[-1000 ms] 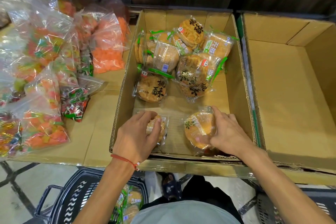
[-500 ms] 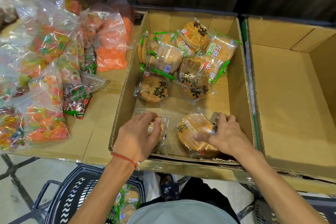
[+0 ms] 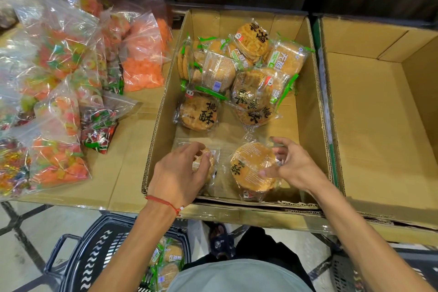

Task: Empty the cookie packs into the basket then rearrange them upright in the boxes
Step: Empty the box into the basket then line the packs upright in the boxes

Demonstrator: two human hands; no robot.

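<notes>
While both hands work low at the near end of the box [image 3: 161, 125], here's the picture. Left hand [image 3: 180, 173], red string [image 3: 163, 201] on the wrist, is cupped over the left pack [image 3: 209, 166], fingers curled round its far edge and gripping it, so the palm hides most of that pack. It sits in the near left corner of the box. Right hand [image 3: 294, 166] has the right pack [image 3: 251, 168]: thumb pressed on the printed face, lower fingers behind the wrapper's right edge, a pinch, with the index finger spread and lifted clear above. That pack is tilted up, face toward the camera, its bottom edge down by the near wall. The two packs are near each other, with a strip of bare cardboard between them.

Further back, a lone pack [image 3: 199, 114] lies flat toward the left wall, and behind it the heap [image 3: 237, 66] crowds the far end: a few packs on edge at far left, the others slumped over one another. That heap takes up the whole back half.

A second box [image 3: 379, 125] stands flush against the right wall. On the left, candy bags [image 3: 59, 78] are piled on a flat cardboard sheet [image 3: 128, 161], the nearest just beside the box. Down on the floor sits the basket [image 3: 94, 256], green-trimmed packs [image 3: 170, 258] inside, the left forearm crossing above its rim, a shoe [image 3: 220, 242] next to it.
</notes>
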